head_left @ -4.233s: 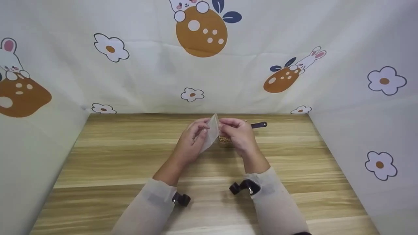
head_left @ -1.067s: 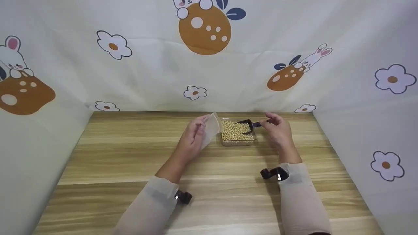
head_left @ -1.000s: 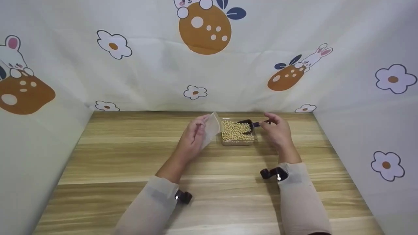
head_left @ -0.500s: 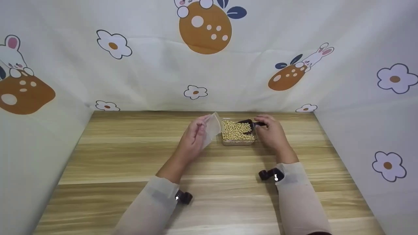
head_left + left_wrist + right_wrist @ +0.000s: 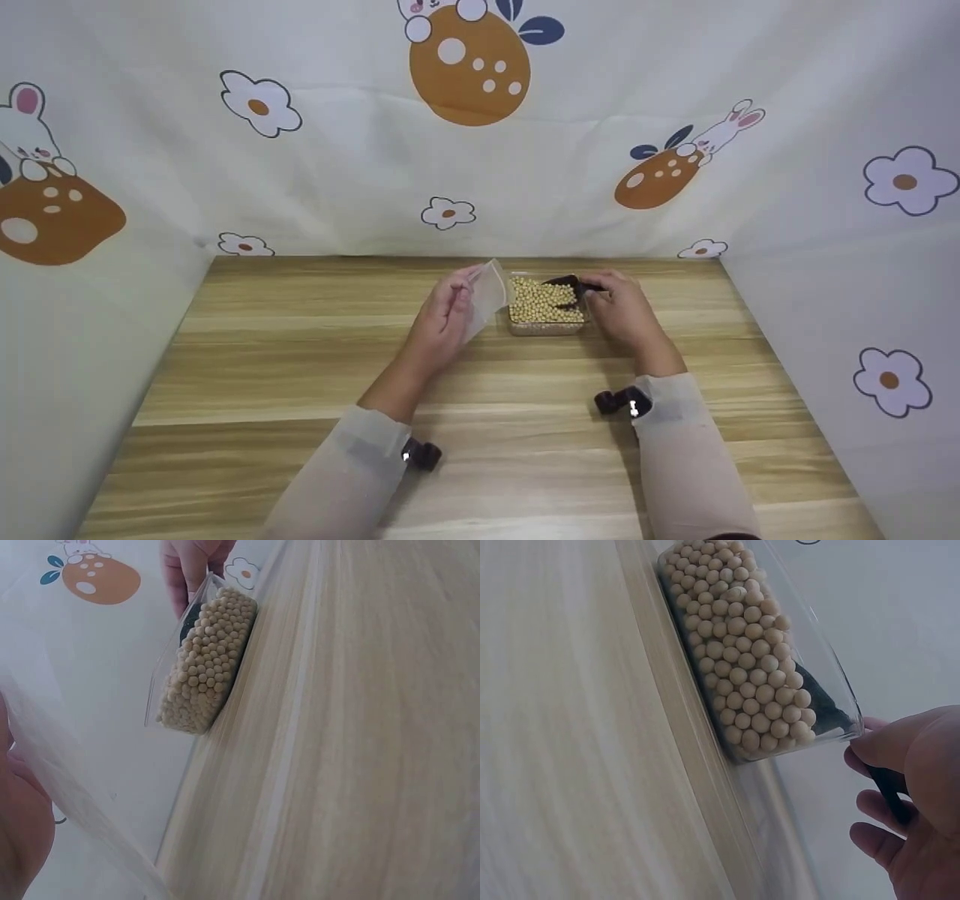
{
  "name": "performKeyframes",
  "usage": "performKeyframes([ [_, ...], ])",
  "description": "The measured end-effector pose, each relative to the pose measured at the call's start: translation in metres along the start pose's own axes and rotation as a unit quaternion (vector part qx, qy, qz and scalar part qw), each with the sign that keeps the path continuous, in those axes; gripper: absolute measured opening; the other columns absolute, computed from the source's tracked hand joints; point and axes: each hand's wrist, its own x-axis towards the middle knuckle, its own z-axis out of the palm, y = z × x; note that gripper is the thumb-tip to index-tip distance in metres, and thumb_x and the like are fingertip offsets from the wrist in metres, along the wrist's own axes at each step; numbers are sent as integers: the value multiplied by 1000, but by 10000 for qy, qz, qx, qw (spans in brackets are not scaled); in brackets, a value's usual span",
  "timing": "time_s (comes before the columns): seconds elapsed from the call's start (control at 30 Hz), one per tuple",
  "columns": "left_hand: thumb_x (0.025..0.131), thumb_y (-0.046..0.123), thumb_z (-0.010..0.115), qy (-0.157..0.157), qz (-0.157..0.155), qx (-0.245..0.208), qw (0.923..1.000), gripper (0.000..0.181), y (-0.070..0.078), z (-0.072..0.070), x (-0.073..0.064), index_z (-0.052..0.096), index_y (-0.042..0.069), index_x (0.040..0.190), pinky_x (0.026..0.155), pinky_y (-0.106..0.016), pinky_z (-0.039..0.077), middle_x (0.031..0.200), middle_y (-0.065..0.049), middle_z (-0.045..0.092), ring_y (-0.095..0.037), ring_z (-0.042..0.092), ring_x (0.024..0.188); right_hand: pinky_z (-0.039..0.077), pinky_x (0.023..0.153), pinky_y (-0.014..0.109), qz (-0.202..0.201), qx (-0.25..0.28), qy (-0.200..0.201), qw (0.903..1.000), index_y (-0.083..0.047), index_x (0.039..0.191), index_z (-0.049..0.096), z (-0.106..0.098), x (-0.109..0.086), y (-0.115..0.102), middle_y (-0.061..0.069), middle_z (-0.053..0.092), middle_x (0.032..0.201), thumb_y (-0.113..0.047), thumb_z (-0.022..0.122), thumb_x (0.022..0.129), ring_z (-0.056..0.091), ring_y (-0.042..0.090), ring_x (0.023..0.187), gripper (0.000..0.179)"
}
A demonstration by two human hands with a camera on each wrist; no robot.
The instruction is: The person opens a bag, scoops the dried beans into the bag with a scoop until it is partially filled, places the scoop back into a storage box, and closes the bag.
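Note:
A clear rectangular box [image 5: 545,328] full of soybeans [image 5: 541,301] stands on the table near its back edge. Sunk partly in the beans at the box's right side is a black scoop [image 5: 573,285]; its handle [image 5: 889,791] sticks out over the rim. My right hand [image 5: 621,309] pinches that handle between thumb and fingers, close to the box rim. To the left of the box, my left hand [image 5: 447,315] holds a translucent zip bag [image 5: 489,296] tilted, its upper edge towards the box. In the left wrist view the bag [image 5: 82,802] shows as a blurred sheet beside the palm.
The wooden table [image 5: 300,337] reaches to a patterned cloth [image 5: 337,172] that hangs behind it and at both sides. Each sleeve carries a small black camera; the right camera [image 5: 622,401] and left camera [image 5: 424,454] sit at the wrists.
My right hand left the bag's edge, moved right to the scoop and slid left along its handle to grip it near the box. The left hand keeps the bag in nearly the same place.

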Motion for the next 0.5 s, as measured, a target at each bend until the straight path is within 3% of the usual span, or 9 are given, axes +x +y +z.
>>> performKeyframes([
  [0.3,115,14,41,-2,297,-21,9996,11,-4,0,-1,50,8,119,118,-53,48,155,-12,60,-30,58,142,41,121,58,-98,-217,-83,9997,-7,141,68,1,0,1,20,64,144,-14,59,109,50,43,141,34],
  [0.5,116,15,41,-6,171,-45,9998,12,-3,1,0,51,9,119,119,-53,46,156,-10,60,-29,57,143,36,124,60,-57,-328,-67,9994,-6,143,66,1,1,1,21,64,145,-15,59,108,49,45,142,37],
])
